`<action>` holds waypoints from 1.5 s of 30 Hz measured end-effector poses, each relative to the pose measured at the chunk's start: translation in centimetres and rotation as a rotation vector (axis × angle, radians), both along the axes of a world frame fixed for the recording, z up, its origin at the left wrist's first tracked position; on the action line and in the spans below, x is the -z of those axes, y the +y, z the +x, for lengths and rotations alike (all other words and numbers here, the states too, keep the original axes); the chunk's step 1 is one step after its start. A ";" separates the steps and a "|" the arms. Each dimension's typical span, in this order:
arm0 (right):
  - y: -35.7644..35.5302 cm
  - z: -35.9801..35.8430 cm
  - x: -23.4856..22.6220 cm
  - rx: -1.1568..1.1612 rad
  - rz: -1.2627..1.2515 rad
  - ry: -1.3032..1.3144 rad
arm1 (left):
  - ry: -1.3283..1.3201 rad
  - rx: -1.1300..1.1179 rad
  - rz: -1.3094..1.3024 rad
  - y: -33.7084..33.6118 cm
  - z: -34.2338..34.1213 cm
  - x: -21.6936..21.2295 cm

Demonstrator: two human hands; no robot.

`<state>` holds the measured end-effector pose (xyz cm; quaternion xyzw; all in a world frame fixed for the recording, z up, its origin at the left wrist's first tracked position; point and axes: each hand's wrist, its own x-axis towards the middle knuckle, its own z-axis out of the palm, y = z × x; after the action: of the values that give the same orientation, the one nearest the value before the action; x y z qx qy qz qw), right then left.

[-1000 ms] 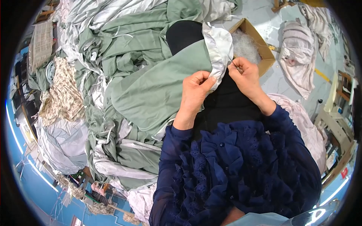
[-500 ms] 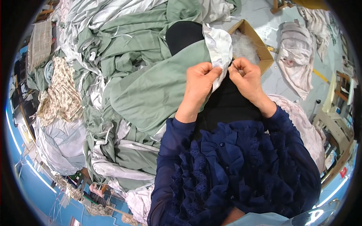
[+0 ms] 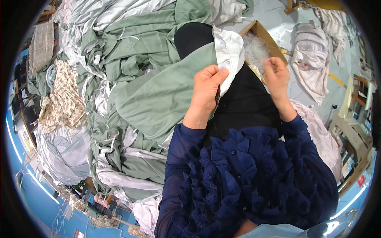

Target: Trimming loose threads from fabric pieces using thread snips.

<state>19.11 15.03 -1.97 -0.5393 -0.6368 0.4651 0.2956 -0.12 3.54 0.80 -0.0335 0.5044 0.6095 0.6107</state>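
Pinching white edging (image 3: 231, 45), the left hand (image 3: 207, 82) is nearer; the green cloth (image 3: 166, 97) lies leftward, its edging running forward from the grip; the right hand (image 3: 278, 77) hovers near the box (image 3: 270, 35), its hold unclear.

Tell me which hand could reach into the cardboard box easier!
Probably the right hand: it looks nearer the cardboard box, while the left hand is pinching the white edge of the green cloth. I can't tell whether the right holds something small.

The head fisheye looks down from close above the left hand (image 3: 206, 85) and right hand (image 3: 278, 78).
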 end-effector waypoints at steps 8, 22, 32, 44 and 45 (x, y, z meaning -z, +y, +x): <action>0.1 0.0 -3.3 -0.263 -0.041 -0.107 | 0.154 -0.004 0.052 -0.4 0.2 -0.1; -4.0 -4.1 -4.6 -0.443 -0.517 0.225 | 0.047 -0.118 0.077 -0.1 0.1 0.5; -4.4 -4.8 -5.1 -0.415 -0.556 0.217 | 0.075 -0.199 0.110 -0.3 -0.1 0.7; -4.8 -5.3 -5.4 -0.493 -0.164 0.079 | 0.143 -0.225 0.095 -0.1 0.2 0.7; -4.8 -5.3 -5.4 -0.507 -0.096 0.043 | 0.142 -0.225 0.095 -0.1 0.2 0.6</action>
<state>13.85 10.25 3.43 -0.3659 -0.7222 0.5655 0.1573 0.09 3.48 0.21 -0.0176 0.5102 0.6979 0.5023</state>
